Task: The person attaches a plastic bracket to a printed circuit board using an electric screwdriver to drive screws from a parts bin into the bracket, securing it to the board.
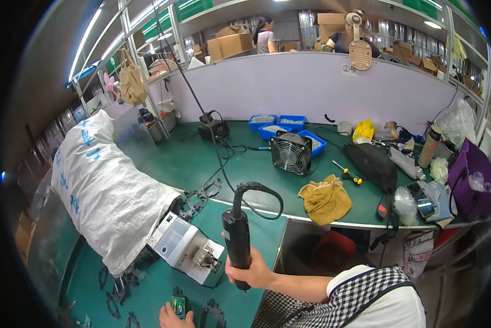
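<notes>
My right hand is wrapped round a black electric screwdriver, held upright with its tip down. A thick cable loops off its top. At the lower edge, my left hand has its fingers and thumb on either side of a green circuit board set in a black plastic part. Part of that hand is cut off by the picture's edge. Beside my hands stands a white screw feeder with a metal outlet facing me. More black plastic frames lie near my left hand.
A large white sack lies at the left, black frames spilling from its mouth. Farther back are blue trays of small parts, a black fan, yellow-brown cloth, a screwdriver, a black bag and a purple bag.
</notes>
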Action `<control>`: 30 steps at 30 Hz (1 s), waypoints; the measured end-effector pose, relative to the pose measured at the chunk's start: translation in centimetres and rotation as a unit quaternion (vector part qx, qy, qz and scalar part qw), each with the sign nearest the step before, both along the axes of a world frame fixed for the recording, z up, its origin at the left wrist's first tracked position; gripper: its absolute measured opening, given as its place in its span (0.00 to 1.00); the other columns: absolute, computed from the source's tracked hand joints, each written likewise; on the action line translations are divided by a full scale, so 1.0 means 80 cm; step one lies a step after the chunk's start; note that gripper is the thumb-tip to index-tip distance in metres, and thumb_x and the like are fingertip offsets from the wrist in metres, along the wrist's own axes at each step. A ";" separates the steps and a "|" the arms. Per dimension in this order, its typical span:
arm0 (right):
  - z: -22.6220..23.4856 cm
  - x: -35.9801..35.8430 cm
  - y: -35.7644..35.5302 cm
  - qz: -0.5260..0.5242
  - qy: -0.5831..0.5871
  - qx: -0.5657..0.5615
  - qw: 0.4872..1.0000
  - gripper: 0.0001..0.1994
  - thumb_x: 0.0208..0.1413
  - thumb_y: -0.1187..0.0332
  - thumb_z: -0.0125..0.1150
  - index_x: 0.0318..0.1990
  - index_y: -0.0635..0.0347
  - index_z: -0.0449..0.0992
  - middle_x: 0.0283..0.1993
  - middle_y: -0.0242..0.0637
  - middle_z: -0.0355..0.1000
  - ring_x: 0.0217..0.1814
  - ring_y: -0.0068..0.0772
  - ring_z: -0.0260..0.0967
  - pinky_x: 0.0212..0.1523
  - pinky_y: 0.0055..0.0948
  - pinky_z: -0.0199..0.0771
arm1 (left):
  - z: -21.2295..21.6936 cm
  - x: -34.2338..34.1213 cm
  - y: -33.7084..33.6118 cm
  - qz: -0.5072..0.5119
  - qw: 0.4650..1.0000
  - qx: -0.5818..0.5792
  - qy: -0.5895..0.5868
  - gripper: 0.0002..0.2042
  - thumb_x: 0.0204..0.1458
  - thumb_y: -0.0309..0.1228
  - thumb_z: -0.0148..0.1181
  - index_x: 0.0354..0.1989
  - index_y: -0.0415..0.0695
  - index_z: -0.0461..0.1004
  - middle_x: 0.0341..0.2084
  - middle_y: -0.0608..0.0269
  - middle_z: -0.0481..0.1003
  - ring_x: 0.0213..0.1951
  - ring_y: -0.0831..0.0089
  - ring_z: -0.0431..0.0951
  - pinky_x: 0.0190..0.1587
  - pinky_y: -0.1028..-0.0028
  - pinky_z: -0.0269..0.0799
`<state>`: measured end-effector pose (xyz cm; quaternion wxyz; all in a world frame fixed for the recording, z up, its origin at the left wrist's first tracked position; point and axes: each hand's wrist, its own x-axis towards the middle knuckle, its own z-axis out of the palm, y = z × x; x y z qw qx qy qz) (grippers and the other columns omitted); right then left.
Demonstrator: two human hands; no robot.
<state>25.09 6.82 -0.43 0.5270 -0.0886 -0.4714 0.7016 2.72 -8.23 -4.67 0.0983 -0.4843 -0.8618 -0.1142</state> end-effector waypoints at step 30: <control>0.010 0.027 0.002 -0.162 -0.045 0.013 0.986 0.38 0.43 0.72 0.53 0.62 0.58 0.39 0.18 0.36 0.61 0.15 0.27 0.61 0.19 0.26 0.68 | -0.035 -0.046 0.076 -0.095 0.984 0.113 -0.097 0.20 0.33 0.27 0.63 0.40 0.44 0.72 0.39 0.59 0.70 0.43 0.60 0.68 0.45 0.66 0.63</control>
